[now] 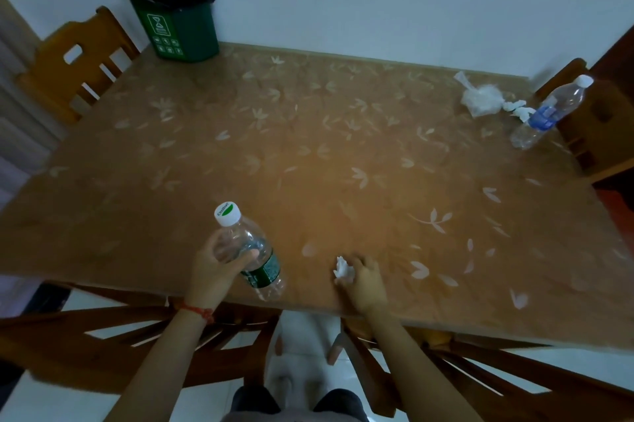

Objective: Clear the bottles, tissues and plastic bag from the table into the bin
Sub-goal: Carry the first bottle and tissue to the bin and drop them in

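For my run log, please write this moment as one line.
left hand: grips green-label bottle | right hand: holds tissue | bin: far left

A single wide-angle view comes from the person's head, looking forward and steeply down over the near edge of the table (343,160), which fills most of the picture. The lens bends straight edges, so the tabletop bows outward toward the corners. The left hand (214,270) at about 7 o'clock and the right hand (367,281) at about 5 o'clock lie nearest the camera, both arms running up from the bottom edge. The bin (176,14) at 11 o'clock and the far bottle (549,112) at 2 o'clock mark the distant side, against the wall. No second view exists for overlap.
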`<state>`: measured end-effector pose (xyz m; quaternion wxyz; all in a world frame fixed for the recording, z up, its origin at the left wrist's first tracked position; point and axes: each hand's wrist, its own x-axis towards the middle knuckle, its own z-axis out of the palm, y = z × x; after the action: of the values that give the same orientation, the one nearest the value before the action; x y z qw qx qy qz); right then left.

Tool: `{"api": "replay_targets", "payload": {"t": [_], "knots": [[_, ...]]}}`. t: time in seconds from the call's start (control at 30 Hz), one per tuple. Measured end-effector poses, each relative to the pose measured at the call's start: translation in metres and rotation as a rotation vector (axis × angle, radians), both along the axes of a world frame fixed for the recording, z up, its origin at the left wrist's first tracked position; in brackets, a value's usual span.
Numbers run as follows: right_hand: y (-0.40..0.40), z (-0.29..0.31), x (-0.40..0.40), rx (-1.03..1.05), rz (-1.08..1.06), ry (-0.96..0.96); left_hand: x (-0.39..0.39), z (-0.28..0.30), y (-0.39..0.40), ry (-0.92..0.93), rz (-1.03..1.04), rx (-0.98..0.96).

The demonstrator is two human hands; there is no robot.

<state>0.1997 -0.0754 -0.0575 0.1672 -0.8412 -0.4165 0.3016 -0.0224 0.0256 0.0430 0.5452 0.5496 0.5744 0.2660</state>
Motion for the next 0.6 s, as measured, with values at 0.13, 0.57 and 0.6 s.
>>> {"api": "replay_targets", "payload": {"t": [0.13,0.57,0.6], "knots": [[0.000,-0.006,-0.003,-0.013,0.065,-0.057,-0.007,-0.009,0.000,0.002,0.015,0.036],[0.007,0.016,0.003,0.289,-0.313,0.288,-0.004,-0.005,-0.007,-0.071,0.048,0.072],[0.009,0.020,0.003,0.312,-0.330,0.318,-0.005,-0.004,-0.009,-0.074,0.055,0.077]]}}
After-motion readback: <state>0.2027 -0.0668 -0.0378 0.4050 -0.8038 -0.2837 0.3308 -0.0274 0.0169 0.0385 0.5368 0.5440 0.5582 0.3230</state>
